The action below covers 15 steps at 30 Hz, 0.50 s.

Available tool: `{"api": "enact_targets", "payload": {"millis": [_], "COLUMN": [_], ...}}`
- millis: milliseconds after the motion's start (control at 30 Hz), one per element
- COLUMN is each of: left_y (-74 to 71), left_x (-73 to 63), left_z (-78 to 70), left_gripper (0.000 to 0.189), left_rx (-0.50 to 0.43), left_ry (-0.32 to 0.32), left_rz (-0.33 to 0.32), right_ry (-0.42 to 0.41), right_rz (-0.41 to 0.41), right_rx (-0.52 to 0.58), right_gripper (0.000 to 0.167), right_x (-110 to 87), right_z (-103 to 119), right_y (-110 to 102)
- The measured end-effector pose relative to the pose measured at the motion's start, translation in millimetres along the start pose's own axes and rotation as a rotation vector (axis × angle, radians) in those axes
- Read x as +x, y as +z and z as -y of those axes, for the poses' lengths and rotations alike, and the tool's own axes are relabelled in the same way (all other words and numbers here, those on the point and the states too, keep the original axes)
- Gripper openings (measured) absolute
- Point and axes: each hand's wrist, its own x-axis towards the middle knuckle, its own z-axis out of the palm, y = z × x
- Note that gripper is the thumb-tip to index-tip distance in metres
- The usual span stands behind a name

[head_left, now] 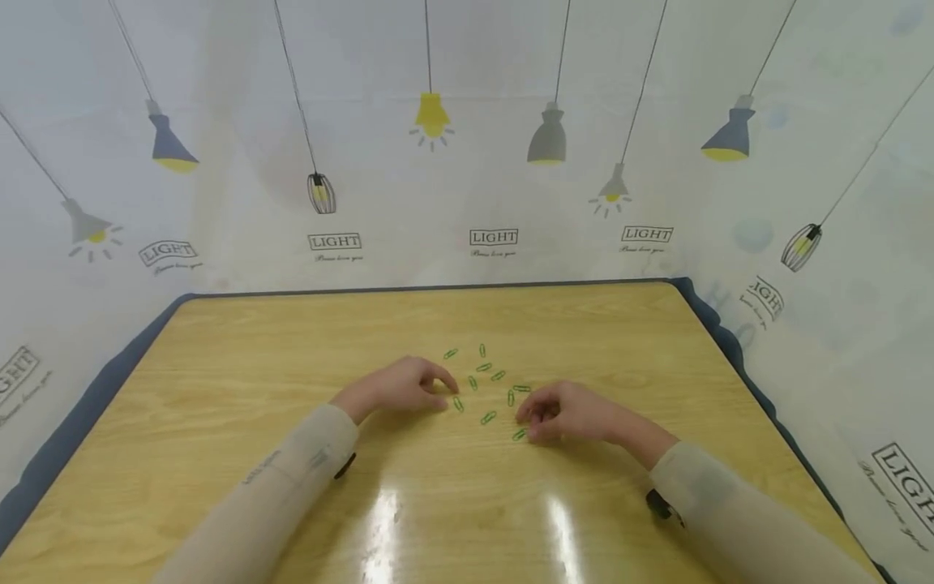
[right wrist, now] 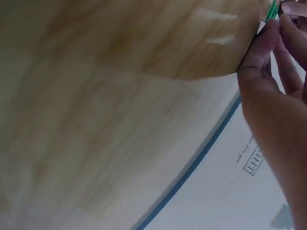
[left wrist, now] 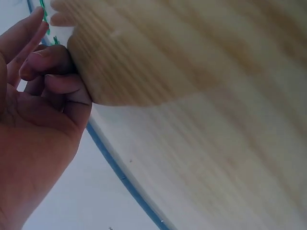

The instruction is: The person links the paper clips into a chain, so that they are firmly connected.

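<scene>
Several green paper clips (head_left: 488, 418) lie scattered on the wood-grain table (head_left: 292, 341) between the two hands. My left hand (head_left: 401, 384) rests at their left side, thumb and index finger apart, nearest to an upright-lying paper clip (head_left: 458, 404). Nothing shows between its fingers; in the left wrist view the other fingers of the hand (left wrist: 43, 105) bend loosely. At the right side, my right hand (head_left: 572, 412) has its thumb beside the nearest paper clip (head_left: 520, 435), index finger slightly apart. Green also appears past the fingertips in the right wrist view, where a paper clip (right wrist: 272, 10) is partly hidden.
A white sheet (head_left: 409, 195) printed with hanging lamps and the word LIGHT surrounds the back and sides. Dark blue edging (head_left: 718, 332) runs along the table's border. Glare spots (head_left: 383, 527) shine on the table's near part.
</scene>
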Motion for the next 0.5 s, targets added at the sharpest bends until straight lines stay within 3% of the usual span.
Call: {"api": "enact_targets", "payload": {"millis": [300,500], "left_y": [4.9,10.1], "left_x": [5.7,10.2], "left_z": [0.8,-5.3], "left_gripper": [0.016,0.008], "left_rx": [-0.056,-0.060], "left_ry": [-0.049,-0.108], "left_rz": [-0.056,-0.099], "right_ry": [0.020,-0.035], "right_rz": [0.021,0.014], "right_rx": [-0.013,-0.051], "right_gripper": [0.020,0.012], "right_x": [-1.7,0.0], "right_z": [2.8,-0.3], "right_y": [-0.2,5.9]}}
